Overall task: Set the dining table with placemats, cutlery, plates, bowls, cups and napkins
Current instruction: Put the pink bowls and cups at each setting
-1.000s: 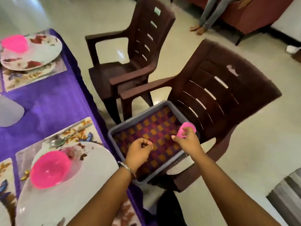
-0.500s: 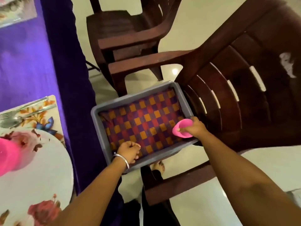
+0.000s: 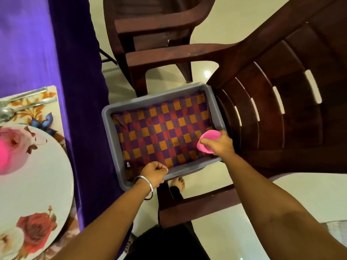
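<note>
1. Holding pink cup (image 3: 207, 140) in right hand (image 3: 218, 145), fingers curled round its side, over right end of grey tray (image 3: 112, 132) on brown chair (image 3: 272, 113).
2. Left hand (image 3: 155, 172) sat at tray's near rim, fingers curled in; whether gripping rim or empty, could not tell.
3. Tray held only checked cloth (image 3: 163, 132); no other cups seen in it.
4. Table with purple cloth (image 3: 37, 44) lay to left: plate (image 3: 37, 175), pink bowl (image 3: 5, 158) on it, spoon and fork (image 3: 22, 102) on floral placemat (image 3: 50, 94).
5. Cup judged light, thin plastic, stiff enough, not fragile; smooth wall likely a bit slippery.
6. Best hold judged: wrap round side wall, as was; no rim pinch, less chance of tipping.
7. Next step judged: carry cup left across gap to the place setting, set upright beside plate.
8. Risk judged low: clipping chair arm or table edge on the way.
</note>
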The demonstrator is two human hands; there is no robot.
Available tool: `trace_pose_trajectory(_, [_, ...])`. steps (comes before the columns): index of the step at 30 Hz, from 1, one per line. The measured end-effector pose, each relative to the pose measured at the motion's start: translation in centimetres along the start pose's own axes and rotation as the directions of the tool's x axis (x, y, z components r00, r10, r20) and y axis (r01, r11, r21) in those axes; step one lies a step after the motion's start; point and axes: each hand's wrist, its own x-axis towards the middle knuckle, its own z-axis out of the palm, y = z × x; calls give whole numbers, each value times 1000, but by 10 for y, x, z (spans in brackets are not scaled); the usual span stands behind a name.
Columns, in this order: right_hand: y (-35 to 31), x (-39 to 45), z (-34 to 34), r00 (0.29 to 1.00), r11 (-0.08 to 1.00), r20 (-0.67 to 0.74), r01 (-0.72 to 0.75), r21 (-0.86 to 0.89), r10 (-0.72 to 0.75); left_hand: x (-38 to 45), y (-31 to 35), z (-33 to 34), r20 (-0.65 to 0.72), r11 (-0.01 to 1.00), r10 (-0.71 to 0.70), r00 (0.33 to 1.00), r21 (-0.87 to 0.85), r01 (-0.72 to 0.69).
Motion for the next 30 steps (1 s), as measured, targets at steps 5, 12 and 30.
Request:
trace_pose_trajectory(5, [-2,-51,-3,999,994,-24,28,105,-25,-23,-8,-6,1,996,34,999,-78,-34])
trace_pose_trajectory(12, [-33,-214,-22,941,909,23,321,265,-338,-107,-25,-30,-2,592,771,637,371,-715])
trace_pose_trajectory(30, [-79,-558,113,466,435,257,884,-172,-847,-313,-234,-197,-454,348,886,98,509,-787])
